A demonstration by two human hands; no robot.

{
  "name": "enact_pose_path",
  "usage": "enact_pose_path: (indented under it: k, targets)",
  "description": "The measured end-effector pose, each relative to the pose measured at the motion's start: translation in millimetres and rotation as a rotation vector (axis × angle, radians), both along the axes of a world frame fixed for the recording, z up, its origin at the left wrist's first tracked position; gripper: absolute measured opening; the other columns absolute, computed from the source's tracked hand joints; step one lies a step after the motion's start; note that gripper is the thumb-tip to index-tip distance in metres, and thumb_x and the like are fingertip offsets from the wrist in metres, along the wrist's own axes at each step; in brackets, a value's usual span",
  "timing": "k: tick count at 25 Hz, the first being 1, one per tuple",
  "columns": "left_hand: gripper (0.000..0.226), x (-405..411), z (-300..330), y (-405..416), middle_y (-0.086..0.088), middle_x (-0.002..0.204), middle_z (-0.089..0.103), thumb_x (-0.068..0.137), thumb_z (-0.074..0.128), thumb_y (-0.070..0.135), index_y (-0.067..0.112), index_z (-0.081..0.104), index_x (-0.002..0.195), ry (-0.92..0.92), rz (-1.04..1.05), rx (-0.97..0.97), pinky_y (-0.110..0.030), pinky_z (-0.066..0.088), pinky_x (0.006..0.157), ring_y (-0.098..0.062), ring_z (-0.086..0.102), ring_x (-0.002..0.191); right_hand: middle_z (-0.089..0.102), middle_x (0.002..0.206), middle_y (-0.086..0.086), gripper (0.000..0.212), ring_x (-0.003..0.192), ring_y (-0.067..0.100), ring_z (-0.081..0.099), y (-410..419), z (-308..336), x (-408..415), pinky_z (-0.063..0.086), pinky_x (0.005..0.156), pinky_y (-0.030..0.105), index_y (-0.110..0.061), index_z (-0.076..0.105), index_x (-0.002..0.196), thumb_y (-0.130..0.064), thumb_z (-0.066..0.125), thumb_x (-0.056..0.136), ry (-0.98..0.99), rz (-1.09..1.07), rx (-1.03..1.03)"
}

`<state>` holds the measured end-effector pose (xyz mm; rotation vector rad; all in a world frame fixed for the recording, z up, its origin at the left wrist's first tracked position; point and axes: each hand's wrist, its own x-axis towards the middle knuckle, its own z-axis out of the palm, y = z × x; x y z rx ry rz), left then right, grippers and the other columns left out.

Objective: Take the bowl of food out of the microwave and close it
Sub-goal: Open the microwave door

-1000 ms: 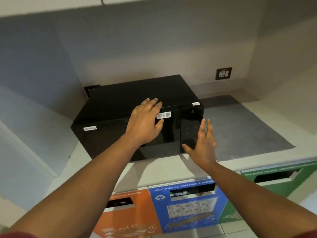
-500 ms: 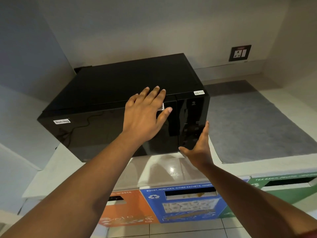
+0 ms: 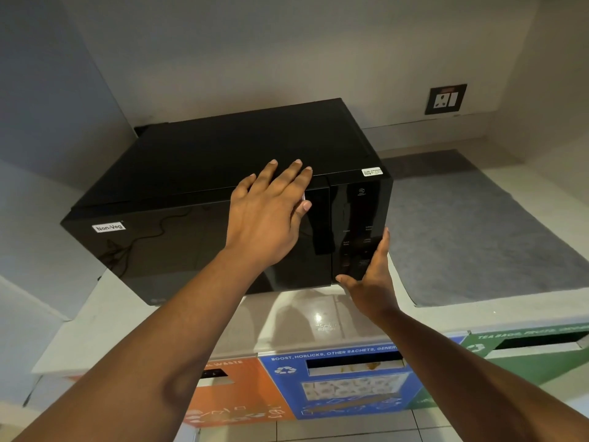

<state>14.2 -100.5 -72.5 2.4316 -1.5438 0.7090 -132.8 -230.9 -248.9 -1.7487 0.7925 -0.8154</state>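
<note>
A black microwave (image 3: 178,199) with a "Non-Veg" label stands on the white counter, its door closed. My left hand (image 3: 271,215) lies flat over the door's upper right part, fingers spread and reaching onto the top edge. My right hand (image 3: 371,275) is at the lower right corner of the control panel, thumb under the bottom edge and fingers along the right side. No bowl shows; the inside is hidden behind the dark door.
A grey mat (image 3: 478,237) covers the counter to the right of the microwave. A wall socket (image 3: 445,99) sits at the back right. Below the counter edge are orange (image 3: 236,397), blue (image 3: 344,381) and green (image 3: 529,355) waste bins. Walls enclose the left and back.
Both hands have come closer to the microwave. My left hand slid up onto the door's top edge, and my right hand reached the panel's lower right corner.
</note>
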Motion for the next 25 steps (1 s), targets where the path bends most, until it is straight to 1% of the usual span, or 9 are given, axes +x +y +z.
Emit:
enact_pose_path:
  k: [4,7,8,10,13,17,19,23,25]
  targets:
    - [0.053,-3.9,3.9,0.1,0.006,0.162,0.034,0.102,0.038,0.046,0.032,0.034,0.153,0.028,0.005,0.021,-0.047,0.028,0.117,-0.023,0.026,0.152,0.019,0.168,-0.003,0.124,0.151,0.026,0.027,0.1,-4.5,4.5,0.033,0.114,0.033,-0.049,-0.004,0.153,-0.014,0.086,0.075,0.019,-0.069,-0.028]
    - [0.054,-8.9,3.4,7.7,0.006,0.163,0.032,0.102,0.037,0.047,0.031,0.034,0.153,0.026,-0.003,0.030,-0.045,0.027,0.117,-0.022,0.025,0.152,0.040,0.156,0.002,0.124,0.139,0.029,0.047,0.4,-8.7,6.3,0.050,0.105,0.043,-0.066,-0.002,0.142,-0.016,0.087,0.073,-0.011,-0.115,-0.038]
    - [0.054,-10.8,3.8,10.8,0.006,0.163,0.031,0.102,0.036,0.049,0.031,0.033,0.154,0.025,-0.007,0.041,-0.045,0.026,0.117,-0.022,0.024,0.152,0.042,0.154,0.002,0.123,0.137,0.029,0.049,-0.1,-10.0,6.1,0.053,0.103,0.044,-0.067,-0.001,0.142,-0.016,0.088,0.073,-0.013,-0.118,-0.039]
    - [0.057,-15.2,6.8,14.7,0.006,0.163,0.030,0.102,0.032,0.054,0.031,0.033,0.154,0.067,-0.006,0.058,-0.045,0.026,0.118,-0.021,0.023,0.152,0.043,0.153,0.000,0.122,0.137,0.027,0.049,-2.1,-12.1,6.7,0.051,0.104,0.041,-0.058,0.004,0.148,-0.016,0.089,0.072,-0.014,-0.096,-0.018]
    - [0.060,-32.1,12.5,26.1,0.008,0.161,0.035,0.101,0.023,0.060,0.032,0.039,0.151,0.158,-0.007,0.034,-0.043,0.026,0.118,-0.017,0.028,0.151,0.036,0.158,-0.004,0.125,0.144,0.025,0.041,-2.5,-7.8,2.8,0.039,0.111,0.032,-0.046,0.002,0.153,-0.015,0.090,0.071,0.011,-0.038,0.012]
    - [0.056,-52.6,20.4,50.2,0.009,0.157,0.042,0.103,0.021,0.053,0.030,0.051,0.145,0.369,0.004,-0.054,-0.037,0.027,0.118,-0.012,0.035,0.147,0.036,0.159,0.000,0.128,0.145,0.026,0.039,-5.6,-1.4,-5.8,0.039,0.115,0.048,-0.042,0.003,0.155,-0.017,0.092,0.067,0.071,0.006,-0.027]
    - [0.055,-61.4,27.3,62.1,0.003,0.161,0.035,0.102,0.023,0.047,0.026,0.046,0.148,0.424,0.065,-0.019,-0.038,0.025,0.120,-0.015,0.031,0.149,0.040,0.156,0.000,0.126,0.143,0.027,0.043,-1.8,3.6,-10.4,0.042,0.112,0.053,-0.040,0.006,0.155,-0.018,0.093,0.066,0.078,0.001,-0.037]
    - [0.061,-74.9,46.8,86.1,-0.007,0.169,-0.001,0.100,0.029,0.038,0.018,0.025,0.158,0.627,0.269,0.146,-0.041,0.006,0.123,-0.022,-0.001,0.156,0.046,0.151,0.000,0.120,0.138,0.026,0.049,15.4,14.7,-17.4,0.045,0.110,0.053,-0.034,0.014,0.156,-0.016,0.092,0.067,0.046,-0.032,-0.049]
    - [0.068,-77.2,56.2,102.7,-0.009,0.168,-0.012,0.097,0.032,0.037,0.017,0.016,0.159,0.713,0.357,0.199,-0.043,0.000,0.122,-0.024,-0.014,0.155,0.047,0.150,0.003,0.117,0.137,0.029,0.050,21.7,20.1,-16.8,0.046,0.110,0.052,-0.031,0.016,0.155,-0.017,0.092,0.067,0.041,-0.066,-0.049]
